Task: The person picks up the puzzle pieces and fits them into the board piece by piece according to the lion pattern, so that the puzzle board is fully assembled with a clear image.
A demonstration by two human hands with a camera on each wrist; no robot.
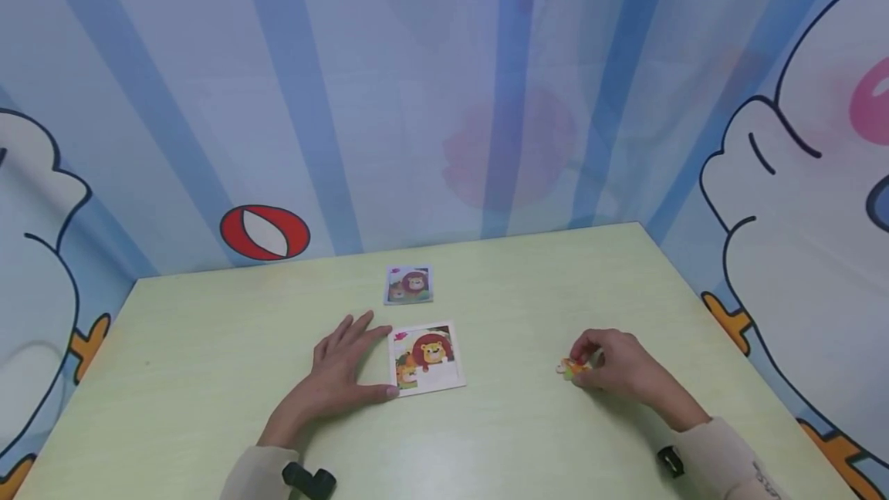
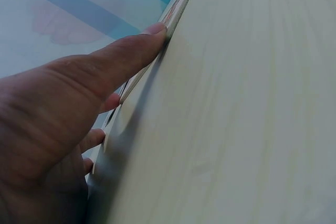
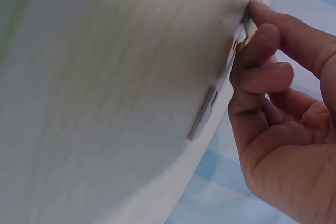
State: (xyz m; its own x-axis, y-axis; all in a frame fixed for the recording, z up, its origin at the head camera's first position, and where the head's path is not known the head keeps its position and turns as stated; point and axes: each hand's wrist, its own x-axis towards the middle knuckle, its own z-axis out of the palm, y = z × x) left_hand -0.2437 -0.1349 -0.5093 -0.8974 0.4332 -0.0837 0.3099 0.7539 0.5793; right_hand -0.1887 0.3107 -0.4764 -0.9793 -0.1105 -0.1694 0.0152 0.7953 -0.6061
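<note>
A square lion puzzle board (image 1: 434,353) lies on the table, its picture broken by white areas at the lower right. My left hand (image 1: 343,369) is at its left side with fingers spread; the thumb (image 2: 155,29) touches the board's near left corner and the index finger its far left corner. Off to the right, my right hand (image 1: 614,361) pinches a small orange, yellow and green puzzle piece (image 1: 568,368) between thumb and index finger, just over the tabletop. Fingers hide part of that piece in the right wrist view.
Behind the board lies a smaller card (image 1: 408,285) with a similar lion picture. The pale wooden table (image 1: 208,353) ends at a blue striped backdrop (image 1: 403,99). A thin flat thing (image 3: 202,113) shows edge-on in the right wrist view; its kind is unclear.
</note>
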